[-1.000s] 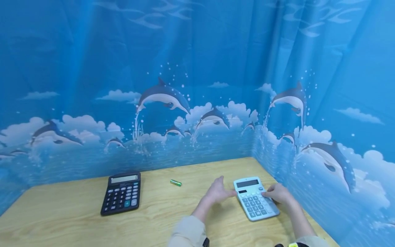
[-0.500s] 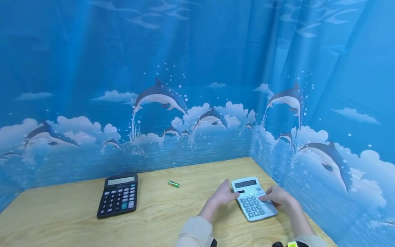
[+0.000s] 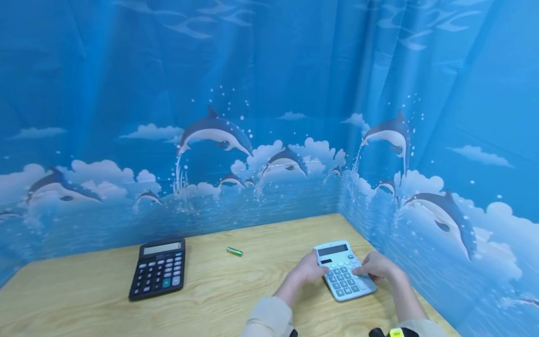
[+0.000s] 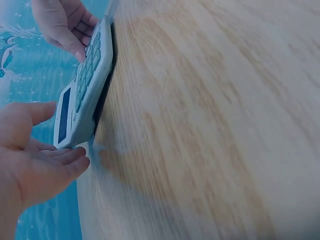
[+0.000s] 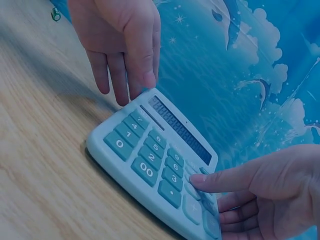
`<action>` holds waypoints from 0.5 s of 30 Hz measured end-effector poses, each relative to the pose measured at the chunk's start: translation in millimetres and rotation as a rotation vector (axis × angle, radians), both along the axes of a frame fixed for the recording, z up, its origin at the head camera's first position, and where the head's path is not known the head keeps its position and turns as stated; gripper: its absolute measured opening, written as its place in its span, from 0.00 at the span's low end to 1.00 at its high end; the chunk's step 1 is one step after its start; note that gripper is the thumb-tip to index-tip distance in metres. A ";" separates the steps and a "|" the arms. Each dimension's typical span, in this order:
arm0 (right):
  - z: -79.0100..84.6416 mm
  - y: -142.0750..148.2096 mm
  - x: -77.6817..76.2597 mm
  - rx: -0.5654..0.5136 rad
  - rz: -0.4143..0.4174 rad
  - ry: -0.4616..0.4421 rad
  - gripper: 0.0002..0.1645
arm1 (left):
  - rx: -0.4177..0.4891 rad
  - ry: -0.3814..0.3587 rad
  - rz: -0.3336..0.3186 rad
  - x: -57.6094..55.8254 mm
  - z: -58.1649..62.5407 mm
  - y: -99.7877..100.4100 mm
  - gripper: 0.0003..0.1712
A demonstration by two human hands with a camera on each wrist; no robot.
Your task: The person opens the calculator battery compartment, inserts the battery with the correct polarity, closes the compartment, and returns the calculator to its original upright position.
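A pale blue calculator lies on the table near its right edge, its display toward the back. My right hand holds it by its right side, thumb on the keys and the other fingers along and below the edge in the right wrist view. At the left side is my left hand. Its fingertips touch the edge from below in the left wrist view, while the thumb stands straight, just off the face. The calculator's underside is hidden.
On the wooden table, a black calculator lies at the left. A green battery lies between the two calculators. A blue dolphin-print curtain borders the back and right of the table.
My left hand has moved right, closer to the pale blue calculator's left edge. The right hand keeps its place with the thumb on the keys. The head view has shifted slightly.
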State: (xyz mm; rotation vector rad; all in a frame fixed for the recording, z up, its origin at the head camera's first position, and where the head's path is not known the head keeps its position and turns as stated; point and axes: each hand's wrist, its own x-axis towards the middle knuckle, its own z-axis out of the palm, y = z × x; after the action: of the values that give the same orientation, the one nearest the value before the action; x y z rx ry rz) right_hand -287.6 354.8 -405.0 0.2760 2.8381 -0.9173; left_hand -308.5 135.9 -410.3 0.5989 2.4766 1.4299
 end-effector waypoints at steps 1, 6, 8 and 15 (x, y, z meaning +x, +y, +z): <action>-0.4 1.7 -1.0 0.004 0.016 -0.004 0.20 | 0.021 -0.028 0.015 0.0 -0.4 0.8 0.33; -1.8 3.7 -2.0 0.003 0.016 -0.012 0.20 | 0.148 -0.134 0.106 -0.6 -0.4 4.9 0.28; -0.9 0.8 -0.1 -0.001 -0.012 -0.011 0.18 | 0.187 -0.157 0.152 -1.0 0.0 6.3 0.25; 5.2 -8.3 5.0 -0.012 -0.020 -0.020 0.16 | 0.230 -0.202 0.304 -2.4 2.3 7.4 0.25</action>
State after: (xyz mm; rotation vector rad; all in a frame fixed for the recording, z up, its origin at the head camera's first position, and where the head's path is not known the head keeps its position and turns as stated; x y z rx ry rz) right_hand -282.6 346.6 -399.9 0.3113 2.8158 -0.9299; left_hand -310.9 143.3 -408.0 0.1063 2.3338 1.8029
